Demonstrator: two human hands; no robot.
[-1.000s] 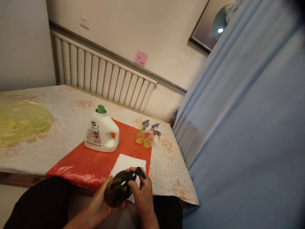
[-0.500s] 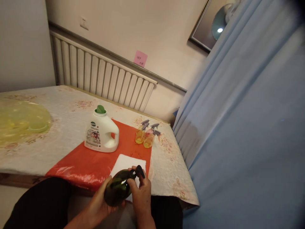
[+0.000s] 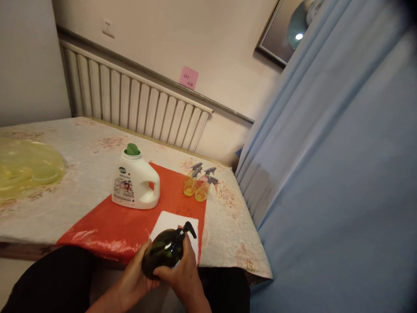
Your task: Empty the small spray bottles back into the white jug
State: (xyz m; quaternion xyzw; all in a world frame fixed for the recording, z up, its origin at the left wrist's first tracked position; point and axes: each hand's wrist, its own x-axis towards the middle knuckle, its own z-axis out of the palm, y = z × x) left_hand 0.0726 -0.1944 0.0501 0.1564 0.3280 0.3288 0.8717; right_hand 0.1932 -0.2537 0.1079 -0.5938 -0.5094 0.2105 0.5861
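- Sliding down from the pump head, the right hand now wraps the dark green pump bottle, fingers curled around its body.
- Left hand cups the bottle's base from below, fingers closed on it.
- Bottle lies tilted above the lap, near the white cloth on the red mat.

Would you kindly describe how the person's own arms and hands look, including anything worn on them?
Both forearms are bare, with no sleeves in view. The left hand and right hand wear no gloves, and no rings, watch or bracelet can be made out. Dark clothing shows below the arms.
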